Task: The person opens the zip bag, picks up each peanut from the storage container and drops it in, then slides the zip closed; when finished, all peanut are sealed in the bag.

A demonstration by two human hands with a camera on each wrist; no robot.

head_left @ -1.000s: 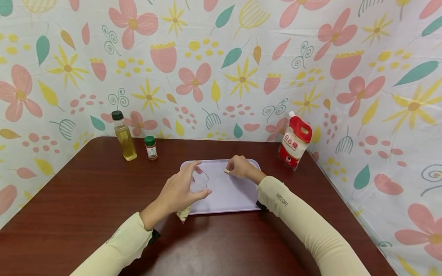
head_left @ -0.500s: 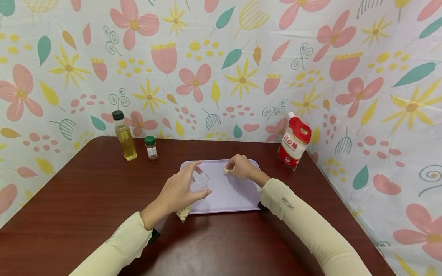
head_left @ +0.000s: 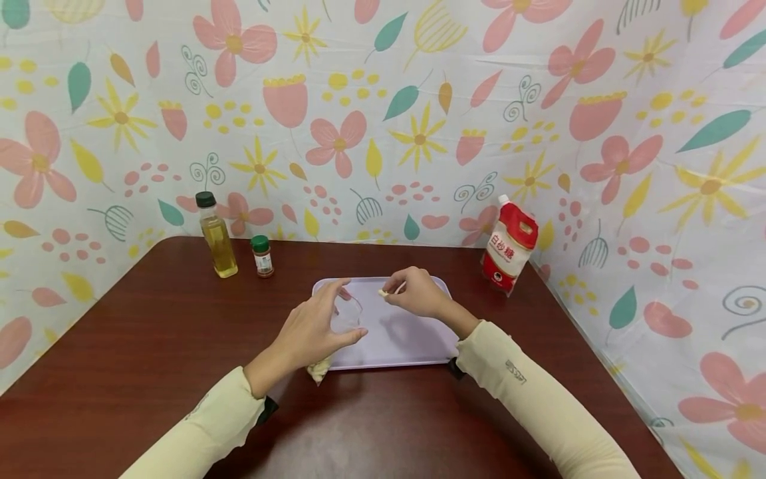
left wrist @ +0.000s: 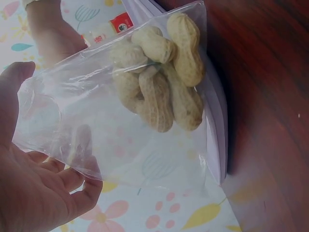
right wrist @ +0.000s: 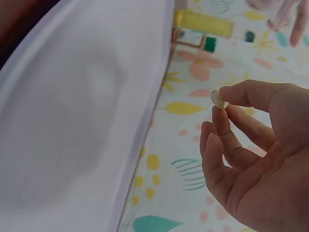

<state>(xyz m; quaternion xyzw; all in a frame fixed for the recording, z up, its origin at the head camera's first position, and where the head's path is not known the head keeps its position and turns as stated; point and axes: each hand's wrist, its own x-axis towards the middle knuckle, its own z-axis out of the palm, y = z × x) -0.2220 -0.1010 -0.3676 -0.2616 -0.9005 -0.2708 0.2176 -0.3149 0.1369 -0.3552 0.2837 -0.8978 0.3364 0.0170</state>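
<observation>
In the head view, my left hand (head_left: pixel 308 332) holds a clear plastic bag (left wrist: pixel 128 150) by its mouth, thumb and fingers spread apart at the rim. Several unshelled peanuts (left wrist: pixel 157 99) lie in the bag's bottom, which hangs at the near left corner of a pale lilac tray (head_left: pixel 407 342). Over the tray, my right hand (head_left: pixel 421 293) pinches one peanut (right wrist: pixel 218 99) between thumb and fingertips, to the right of the bag's mouth. Only part of that peanut shows past the fingers.
A bottle of yellow oil (head_left: pixel 218 243) and a green-capped spice jar (head_left: pixel 262 257) stand at the back left of the dark wooden table (head_left: pixel 149 346). At the back right is a red and white sugar bag (head_left: pixel 510 246). A flowered cloth (head_left: pixel 371 133) hangs behind.
My right hand has risen a little from the tray and moved left toward the bag, with the peanut in its fingertips. The left hand and the bag stay nearly still.
</observation>
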